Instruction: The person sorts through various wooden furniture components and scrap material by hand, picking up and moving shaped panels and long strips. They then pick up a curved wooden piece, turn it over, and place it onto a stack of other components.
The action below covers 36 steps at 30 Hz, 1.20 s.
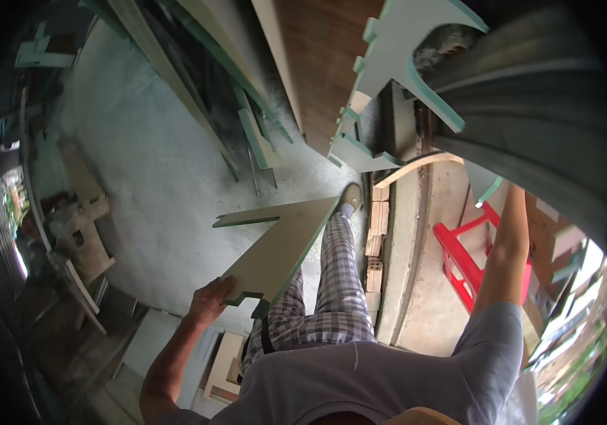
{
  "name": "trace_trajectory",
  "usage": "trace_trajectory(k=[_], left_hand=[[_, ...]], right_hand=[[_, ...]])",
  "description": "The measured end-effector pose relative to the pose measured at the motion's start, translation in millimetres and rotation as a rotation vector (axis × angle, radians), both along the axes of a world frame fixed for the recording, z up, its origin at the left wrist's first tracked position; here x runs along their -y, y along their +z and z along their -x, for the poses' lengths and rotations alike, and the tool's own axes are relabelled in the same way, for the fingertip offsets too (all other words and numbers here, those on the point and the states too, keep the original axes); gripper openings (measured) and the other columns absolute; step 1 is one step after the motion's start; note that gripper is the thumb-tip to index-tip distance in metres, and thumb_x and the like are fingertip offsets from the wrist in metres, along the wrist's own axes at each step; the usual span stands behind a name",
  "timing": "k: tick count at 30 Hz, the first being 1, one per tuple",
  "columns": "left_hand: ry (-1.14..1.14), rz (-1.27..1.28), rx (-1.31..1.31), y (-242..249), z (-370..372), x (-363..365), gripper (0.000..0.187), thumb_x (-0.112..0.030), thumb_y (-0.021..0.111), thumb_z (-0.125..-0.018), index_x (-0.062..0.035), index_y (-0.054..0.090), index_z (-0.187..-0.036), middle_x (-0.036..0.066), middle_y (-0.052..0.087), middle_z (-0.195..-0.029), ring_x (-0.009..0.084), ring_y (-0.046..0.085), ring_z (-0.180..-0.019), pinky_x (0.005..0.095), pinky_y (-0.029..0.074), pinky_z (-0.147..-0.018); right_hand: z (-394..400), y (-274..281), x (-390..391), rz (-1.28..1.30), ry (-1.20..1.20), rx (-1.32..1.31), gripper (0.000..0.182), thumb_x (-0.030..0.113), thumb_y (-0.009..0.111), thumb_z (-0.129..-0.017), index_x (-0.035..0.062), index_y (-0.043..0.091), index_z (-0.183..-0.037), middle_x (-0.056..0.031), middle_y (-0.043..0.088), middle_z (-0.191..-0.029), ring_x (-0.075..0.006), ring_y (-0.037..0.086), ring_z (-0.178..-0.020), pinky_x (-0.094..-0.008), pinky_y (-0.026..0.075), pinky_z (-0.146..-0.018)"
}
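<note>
My left hand [212, 299] grips the near edge of a flat cut board [275, 249] with a pale face and green edges. The board slants up in front of my legs, with a notch near my fingers and a forked far end. My right forearm [507, 248] reaches forward on the right, and its hand is hidden behind a dark ribbed sheet [530, 106]. Close to that wrist shows a small pale board piece [482, 183] with a green edge. Farther ahead stands a larger cut board [395, 60] with a curved cutout and tabs.
A red plastic stool [463, 265] stands under my right arm. Hollow bricks [378, 218] line a raised ledge beside my foot. Long boards [169, 78] lean ahead over the concrete floor [133, 163]. Wooden offcuts [85, 234] lie at the left, and a cardboard box [546, 230] stands at right.
</note>
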<state>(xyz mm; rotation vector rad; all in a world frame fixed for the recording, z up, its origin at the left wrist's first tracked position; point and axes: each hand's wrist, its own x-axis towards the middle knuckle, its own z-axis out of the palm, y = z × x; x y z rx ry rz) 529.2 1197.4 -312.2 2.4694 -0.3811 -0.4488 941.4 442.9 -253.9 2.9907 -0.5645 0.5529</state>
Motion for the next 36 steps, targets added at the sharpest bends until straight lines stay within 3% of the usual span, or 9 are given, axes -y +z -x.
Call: trace_trajectory(k=[3,9,22,28,36], left_hand=[[-0.011,-0.021,-0.063,26,-16,11,0.054,-0.007,0.065,-0.066,-0.0122,0.046,-0.116,0.008,0.055,-0.111,0.0292,0.056,-0.095,0.0354,0.05,-0.08],[0.059,0.032,-0.199,49,-30,31,0.056,-0.003,0.066,-0.063,-0.01,0.047,-0.115,0.008,0.055,-0.11,0.0279,0.057,-0.095,0.0342,0.05,-0.079],[0.092,0.114,-0.211,55,-37,56,0.047,-0.013,0.064,-0.07,-0.011,0.049,-0.115,0.011,0.058,-0.106,0.0258,0.06,-0.089,0.0347,0.052,-0.07],[0.076,0.116,-0.194,63,-30,65,0.047,-0.022,0.062,-0.073,-0.0112,0.048,-0.117,0.011,0.057,-0.107,0.0259,0.059,-0.092,0.0344,0.052,-0.07],[0.068,0.156,-0.136,72,-21,65,0.047,-0.024,0.061,-0.074,-0.011,0.048,-0.117,0.011,0.057,-0.106,0.0259,0.059,-0.091,0.0351,0.052,-0.07]], right_hand=[[-36,-26,-30,-0.099,0.061,-0.046,0.07,0.051,0.051,-0.079,0.0019,0.036,-0.127,-0.0188,0.045,-0.125,-0.0332,0.044,-0.114,-0.0389,0.038,-0.09],[-60,-53,-58,-0.266,0.117,-0.118,0.071,0.05,0.051,-0.079,0.0018,0.035,-0.128,-0.0188,0.043,-0.126,-0.0326,0.043,-0.116,-0.0387,0.038,-0.091],[-5,-44,-56,-0.548,0.074,-0.195,0.073,0.05,0.052,-0.08,0.0017,0.031,-0.13,-0.0187,0.04,-0.129,-0.0314,0.04,-0.118,-0.0385,0.037,-0.092],[26,-41,-43,-0.68,0.048,-0.204,0.074,0.05,0.052,-0.08,0.0016,0.029,-0.131,-0.0186,0.038,-0.13,-0.0309,0.039,-0.119,-0.0383,0.036,-0.093],[95,-30,-46,-0.861,-0.019,-0.182,0.076,0.05,0.052,-0.08,0.0016,0.027,-0.132,-0.0186,0.036,-0.132,-0.0301,0.037,-0.121,-0.0382,0.036,-0.093]])
